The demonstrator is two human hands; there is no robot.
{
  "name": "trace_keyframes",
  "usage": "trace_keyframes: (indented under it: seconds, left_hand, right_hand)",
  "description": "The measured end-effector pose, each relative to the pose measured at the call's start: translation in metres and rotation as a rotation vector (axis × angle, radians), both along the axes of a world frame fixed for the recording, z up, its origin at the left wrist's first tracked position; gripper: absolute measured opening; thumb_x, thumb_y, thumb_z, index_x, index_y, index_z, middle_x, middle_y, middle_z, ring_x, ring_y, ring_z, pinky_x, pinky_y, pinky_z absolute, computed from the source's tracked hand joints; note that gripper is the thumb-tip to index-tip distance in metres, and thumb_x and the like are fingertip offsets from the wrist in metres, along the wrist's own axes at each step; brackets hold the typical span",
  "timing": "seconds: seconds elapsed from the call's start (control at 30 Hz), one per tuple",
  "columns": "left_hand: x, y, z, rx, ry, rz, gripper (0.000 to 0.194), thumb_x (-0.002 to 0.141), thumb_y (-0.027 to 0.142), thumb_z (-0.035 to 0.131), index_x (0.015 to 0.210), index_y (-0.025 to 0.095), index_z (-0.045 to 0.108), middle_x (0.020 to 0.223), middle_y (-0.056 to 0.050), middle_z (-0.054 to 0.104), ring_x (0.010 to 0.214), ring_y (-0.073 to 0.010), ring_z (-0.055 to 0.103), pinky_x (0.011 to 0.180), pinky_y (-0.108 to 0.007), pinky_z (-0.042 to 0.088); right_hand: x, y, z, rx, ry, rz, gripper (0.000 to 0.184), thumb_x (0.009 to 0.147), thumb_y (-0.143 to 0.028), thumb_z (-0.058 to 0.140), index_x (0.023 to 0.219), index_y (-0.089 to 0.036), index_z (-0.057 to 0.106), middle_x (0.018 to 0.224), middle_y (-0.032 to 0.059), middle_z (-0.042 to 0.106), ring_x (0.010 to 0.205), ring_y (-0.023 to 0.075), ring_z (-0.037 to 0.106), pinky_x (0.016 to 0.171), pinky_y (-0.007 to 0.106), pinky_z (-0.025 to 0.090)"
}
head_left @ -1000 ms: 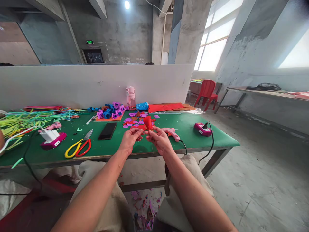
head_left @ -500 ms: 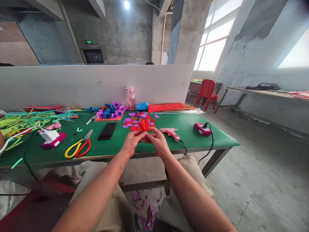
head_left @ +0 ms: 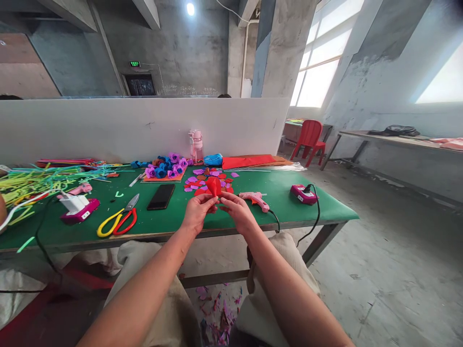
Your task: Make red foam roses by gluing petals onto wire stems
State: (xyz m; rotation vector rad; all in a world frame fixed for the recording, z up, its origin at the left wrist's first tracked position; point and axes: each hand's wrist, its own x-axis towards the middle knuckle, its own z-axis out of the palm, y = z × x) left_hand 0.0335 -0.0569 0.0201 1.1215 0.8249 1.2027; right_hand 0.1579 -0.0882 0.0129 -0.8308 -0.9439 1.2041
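Observation:
A small red paper flower (head_left: 213, 186) with folded petals is held upright over the table's front part. Its base is pinched between the thumb and fingers of my left hand (head_left: 198, 210). Close by on the right is my right hand (head_left: 235, 208), its fingers loosely stretched toward the flower's base; whether the tips touch it I cannot tell. Behind the flower lie scattered red and purple paper petals (head_left: 197, 182). A pink glue gun (head_left: 256, 198) rests just right of my right hand.
On the green table (head_left: 282, 185) are scissors (head_left: 125, 217), a black phone (head_left: 161, 196), finished purple and blue paper flowers (head_left: 168, 166), red paper (head_left: 249, 161), a pink bottle (head_left: 196, 144), coloured strips (head_left: 32, 178) and magenta power sockets (head_left: 304, 193). A white partition (head_left: 144, 125) stands behind.
My right hand's fingers have loosened and drawn slightly right, away from the flower's base. The flower has tipped a little and stays in my left hand.

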Motion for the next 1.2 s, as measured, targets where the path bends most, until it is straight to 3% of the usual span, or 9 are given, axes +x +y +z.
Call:
trace_keyframes:
  seconds: [0.13, 0.4, 0.8, 1.2]
  left_hand:
    - [0.001, -0.002, 0.000, -0.020, -0.017, -0.032, 0.026, 0.053, 0.030, 0.079, 0.071, 0.014, 0.068, 0.064, -0.003, 0.067, 0.050, -0.0097, 0.057, 0.055, -0.025, 0.047]
    - [0.001, 0.000, -0.001, -0.029, -0.025, -0.045, 0.028, 0.051, 0.028, 0.080, 0.072, 0.012, 0.068, 0.063, -0.002, 0.067, 0.049, -0.0082, 0.057, 0.053, -0.023, 0.048]
    - [0.002, 0.002, -0.003, -0.023, -0.006, -0.027, 0.031, 0.050, 0.030, 0.080, 0.071, 0.011, 0.068, 0.061, -0.001, 0.064, 0.049, -0.0085, 0.056, 0.053, -0.024, 0.049]
    - [0.002, 0.005, -0.004, -0.034, -0.028, 0.001, 0.034, 0.045, 0.031, 0.082, 0.067, 0.011, 0.067, 0.061, -0.002, 0.064, 0.049, -0.0092, 0.056, 0.052, -0.025, 0.049]
  right_hand:
    - [-0.005, 0.000, 0.001, -0.047, 0.162, 0.069, 0.024, 0.058, -0.024, 0.070, 0.081, -0.019, 0.069, 0.080, 0.0012, 0.068, 0.075, 0.0130, 0.058, 0.072, 0.026, 0.044]
    - [-0.007, -0.001, 0.001, -0.035, 0.191, 0.046, 0.020, 0.055, -0.022, 0.069, 0.075, -0.020, 0.068, 0.078, 0.0000, 0.069, 0.076, 0.0142, 0.059, 0.075, 0.027, 0.043]
    - [-0.010, -0.001, -0.004, 0.007, 0.099, -0.032, 0.025, 0.058, -0.022, 0.066, 0.082, -0.020, 0.070, 0.081, 0.0007, 0.070, 0.077, 0.0150, 0.059, 0.079, 0.030, 0.042]
    - [-0.015, -0.007, -0.004, 0.097, -0.144, -0.147, 0.034, 0.066, -0.023, 0.059, 0.099, -0.019, 0.067, 0.102, 0.0049, 0.068, 0.097, 0.0210, 0.059, 0.089, 0.036, 0.043]
